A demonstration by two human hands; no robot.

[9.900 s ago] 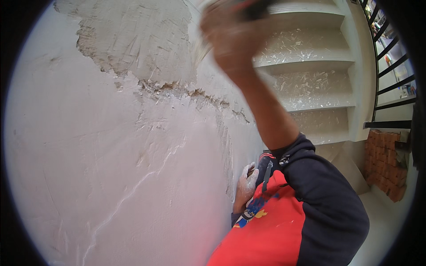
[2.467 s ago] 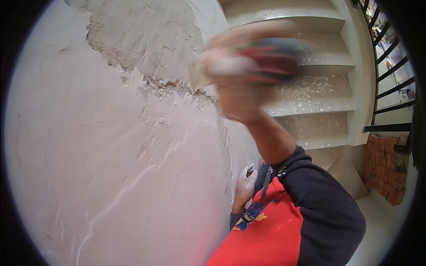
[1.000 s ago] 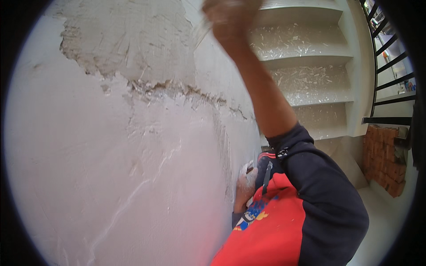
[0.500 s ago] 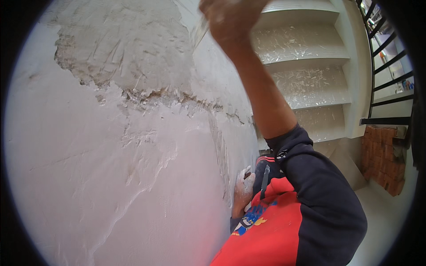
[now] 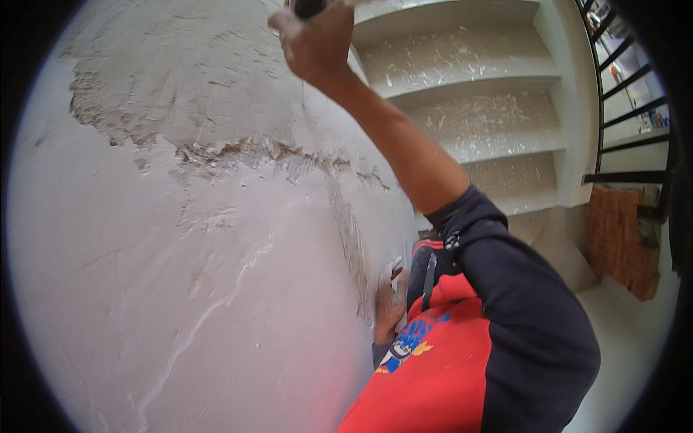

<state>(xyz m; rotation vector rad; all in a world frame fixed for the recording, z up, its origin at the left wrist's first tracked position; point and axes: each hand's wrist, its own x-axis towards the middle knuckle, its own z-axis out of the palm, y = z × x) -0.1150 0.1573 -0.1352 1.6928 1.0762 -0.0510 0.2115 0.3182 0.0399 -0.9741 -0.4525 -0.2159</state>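
My right hand (image 5: pixel 317 42) is raised at the top, its fingers wrapped round the dark handle (image 5: pixel 309 7) of a scraper. The hand hides the blade. Beside it is the wall (image 5: pixel 238 303), where a bare grey patch (image 5: pixel 209 65) meets the paler coat along a rough, broken edge (image 5: pixel 260 151). Low against the wall, near my waist, my left hand (image 5: pixel 390 304) is closed and dusted white. A small brown end of something shows at its fingers; the rest is hidden.
Stairs (image 5: pixel 462 123) rise on the right, littered with pale flakes. Beyond them stands a black metal railing (image 5: pixel 635 112). A stack of reddish bricks (image 5: pixel 617 242) sits below it. A narrow scraped strip (image 5: pixel 346 245) runs down the wall.
My right hand has moved left, over the grey patch, with the scraper; its handle end now shows instead of the blade. My left hand stays low by the wall. The view has shifted slightly.
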